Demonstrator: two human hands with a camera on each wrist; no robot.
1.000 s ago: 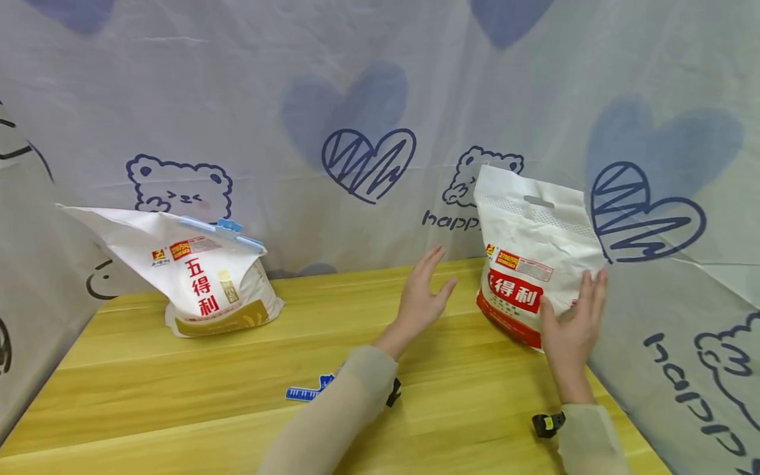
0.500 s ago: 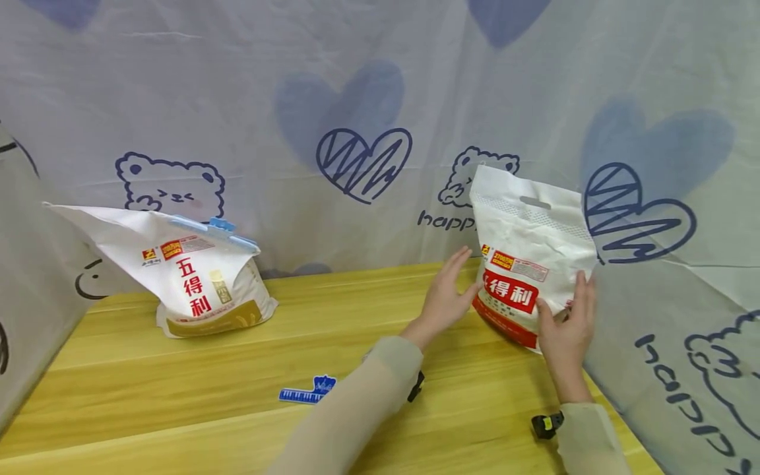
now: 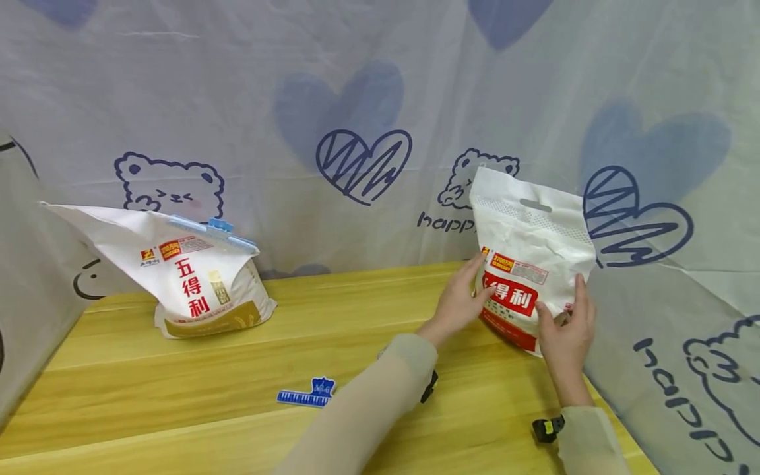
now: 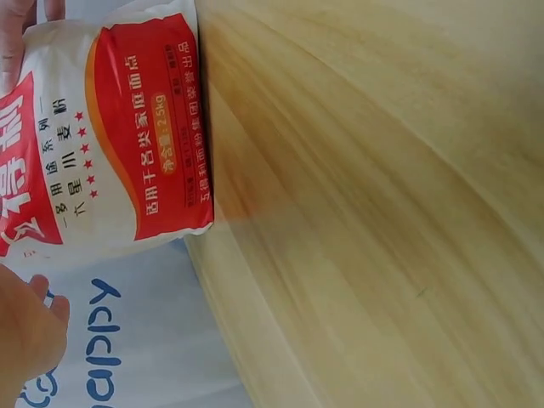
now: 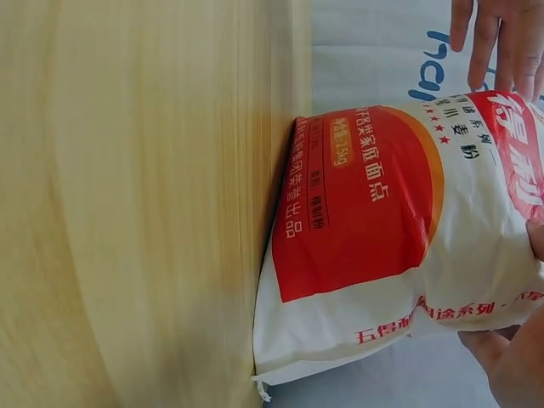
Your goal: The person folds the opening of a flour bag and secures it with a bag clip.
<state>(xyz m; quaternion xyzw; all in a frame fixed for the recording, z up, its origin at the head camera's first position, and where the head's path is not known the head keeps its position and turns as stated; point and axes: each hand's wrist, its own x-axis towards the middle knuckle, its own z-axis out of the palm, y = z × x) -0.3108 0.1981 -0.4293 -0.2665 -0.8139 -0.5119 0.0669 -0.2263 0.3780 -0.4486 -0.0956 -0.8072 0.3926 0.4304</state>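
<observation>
A white and red flour bag stands upright at the right, its top with the handle slot leaning back against the cloth. My right hand holds its right side, thumb on the front and fingers along the edge; the right wrist view shows this hand at lower right. My left hand is at the bag's left side with extended fingers, its fingertips overlapping the edge in the head view; firm contact cannot be made out. In the right wrist view the left hand appears beyond the bag, fingers straight.
Another flour bag, white and gold, stands at the left with a light blue clip across its folded top. A dark blue clip with piano keys lies on the wooden table beside my left sleeve. Patterned cloth encloses the back and sides.
My left hand has moved right, from apart from the white and red flour bag to its left side. My right hand stays at the bag's right side. The view shifts slightly.
</observation>
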